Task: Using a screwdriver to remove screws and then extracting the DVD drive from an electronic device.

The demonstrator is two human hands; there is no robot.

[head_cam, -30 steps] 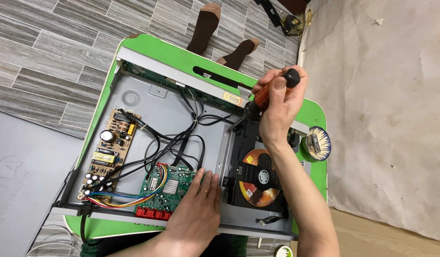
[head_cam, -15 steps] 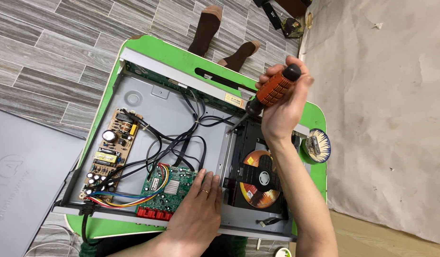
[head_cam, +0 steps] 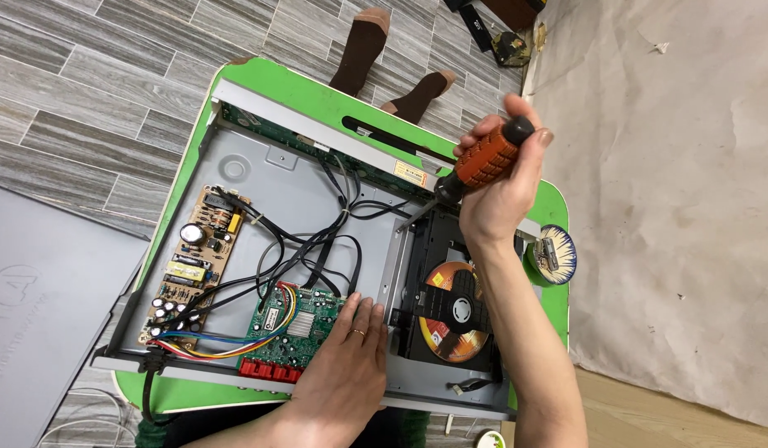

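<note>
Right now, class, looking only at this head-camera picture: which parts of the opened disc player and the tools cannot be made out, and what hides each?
- Screwdriver tip: too small and dark against the drive to see where it lands.
- Disc: right edge hidden by the right hand's forearm.
- Green circuit board: near corner covered by the left hand.
- Small round dish: contents too small to tell.
- Grey panel: cut off by the left edge.

Small green tabletop [head_cam: 321, 98] on grey plank floor [head_cam: 85, 75], opened grey player chassis [head_cam: 259, 178] lying across it beneath the fingers, round tape roll [head_cam: 554, 255] at its edge just right of the right-hand fingers [head_cam: 483, 137]
</note>
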